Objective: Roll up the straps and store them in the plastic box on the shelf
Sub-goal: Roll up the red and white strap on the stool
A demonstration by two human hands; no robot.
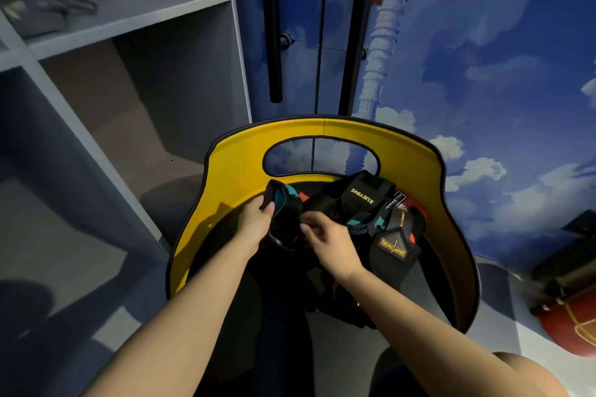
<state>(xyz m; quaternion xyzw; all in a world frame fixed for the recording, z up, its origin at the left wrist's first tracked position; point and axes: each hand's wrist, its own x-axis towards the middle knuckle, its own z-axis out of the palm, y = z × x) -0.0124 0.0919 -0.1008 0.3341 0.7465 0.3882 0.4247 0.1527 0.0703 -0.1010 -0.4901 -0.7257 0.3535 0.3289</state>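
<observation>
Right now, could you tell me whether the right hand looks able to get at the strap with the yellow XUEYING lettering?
Probably yes. The right hand is over the pile on the yellow chair, and the XUEYING strap lies on top just beyond it, uncovered.

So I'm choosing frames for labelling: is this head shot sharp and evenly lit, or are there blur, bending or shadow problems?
Head view: wide-angle bending curves the shelf edges; the centre is fairly sharp, with the XUEYING strap lettering readable; the dark object on the shelf and the red object at lower right are blurred; shadows darken the lower left floor; the left hand and right hand are well lit.
</observation>
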